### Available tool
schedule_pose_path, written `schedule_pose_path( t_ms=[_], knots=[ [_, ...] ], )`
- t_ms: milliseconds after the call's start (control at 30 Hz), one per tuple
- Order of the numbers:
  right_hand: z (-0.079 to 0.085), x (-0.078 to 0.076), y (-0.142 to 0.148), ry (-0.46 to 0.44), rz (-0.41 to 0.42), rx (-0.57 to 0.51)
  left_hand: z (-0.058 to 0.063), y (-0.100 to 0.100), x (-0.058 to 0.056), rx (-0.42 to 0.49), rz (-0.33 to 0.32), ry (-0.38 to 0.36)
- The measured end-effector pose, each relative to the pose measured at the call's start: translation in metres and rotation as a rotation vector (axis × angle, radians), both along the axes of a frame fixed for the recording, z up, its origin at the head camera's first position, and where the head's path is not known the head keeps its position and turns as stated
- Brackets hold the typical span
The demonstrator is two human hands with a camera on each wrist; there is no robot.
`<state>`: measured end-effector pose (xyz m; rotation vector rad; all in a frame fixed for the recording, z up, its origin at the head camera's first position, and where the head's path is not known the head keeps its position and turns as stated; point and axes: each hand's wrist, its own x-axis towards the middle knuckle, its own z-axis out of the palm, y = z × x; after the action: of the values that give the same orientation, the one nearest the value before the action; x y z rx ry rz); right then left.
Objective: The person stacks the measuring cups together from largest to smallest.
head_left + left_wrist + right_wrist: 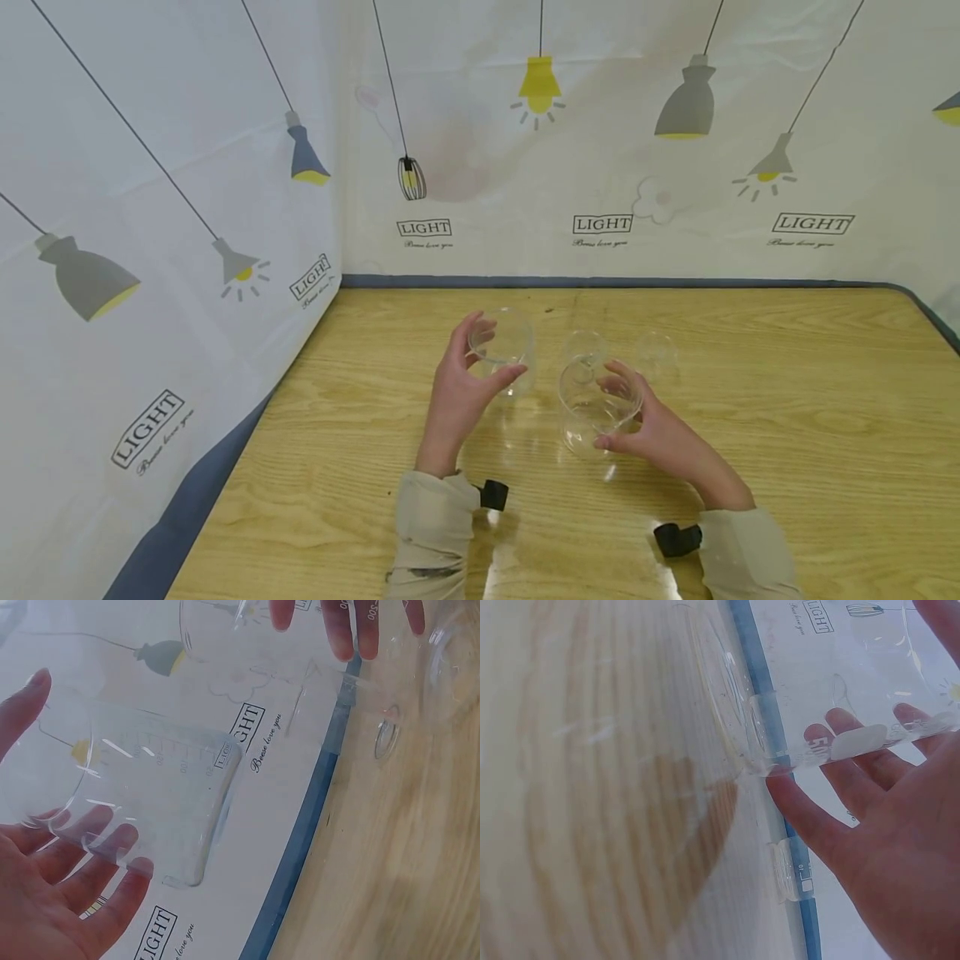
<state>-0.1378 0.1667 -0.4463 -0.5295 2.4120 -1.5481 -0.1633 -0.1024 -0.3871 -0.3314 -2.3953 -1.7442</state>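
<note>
My left hand (457, 387) grips a clear glass beaker (506, 342) by its sides, with the thumb on the near side and the fingers round the far left. Printed graduation lines show on that beaker (172, 772) in the left wrist view, where it looks lifted off the table. A larger clear beaker (581, 408) is in my right hand (663, 433), thumb in front and fingers behind. White printed marks and a blank white patch show on the large beaker (859, 741) in the right wrist view, its base close over the tabletop.
Behind the large beaker stand two smaller clear glass vessels, one (583, 343) partly hidden by it and another (657, 350) farther right. The wooden table (810, 417) meets a white lamp-print cloth (487, 242) at the back and left.
</note>
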Motion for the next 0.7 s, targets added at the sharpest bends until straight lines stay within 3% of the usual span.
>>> schedule_pose_path(
  t_ms=[700],
  knots=[
    [0.003,0.001,-0.003,-0.008,-0.009,-0.005,0.011,0.014,0.008,0.064,0.002,0.126]
  ],
)
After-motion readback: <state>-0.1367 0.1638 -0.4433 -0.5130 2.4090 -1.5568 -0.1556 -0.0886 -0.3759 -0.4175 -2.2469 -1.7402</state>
